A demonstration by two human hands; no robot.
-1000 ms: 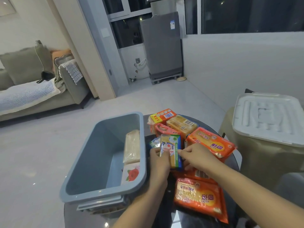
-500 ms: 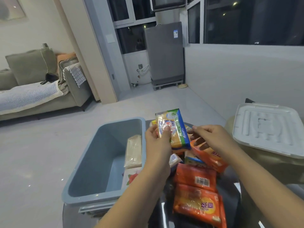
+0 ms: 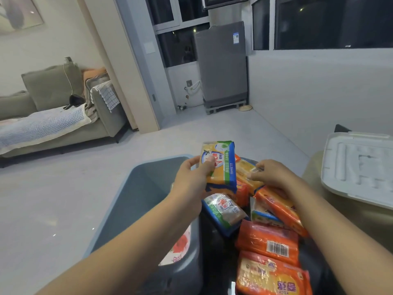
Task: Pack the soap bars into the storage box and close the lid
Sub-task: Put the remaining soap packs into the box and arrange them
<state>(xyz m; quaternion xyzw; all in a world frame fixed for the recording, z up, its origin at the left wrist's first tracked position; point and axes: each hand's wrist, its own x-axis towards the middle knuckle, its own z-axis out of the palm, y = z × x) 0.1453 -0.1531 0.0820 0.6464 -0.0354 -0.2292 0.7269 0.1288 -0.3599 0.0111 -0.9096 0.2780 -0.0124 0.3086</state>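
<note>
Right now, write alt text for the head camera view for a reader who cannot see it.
A person's left hand holds a yellow, green and blue soap bar above the open grey-blue storage box, while the right hand grips a yellow soap bar in the pile of orange-wrapped bars. The white lid lies off to the right.

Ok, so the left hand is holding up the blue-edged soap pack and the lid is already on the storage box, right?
Not quite. The left hand does hold up the blue-edged soap pack, but the head view shows the storage box open; the white lid lies apart at the right.
</note>
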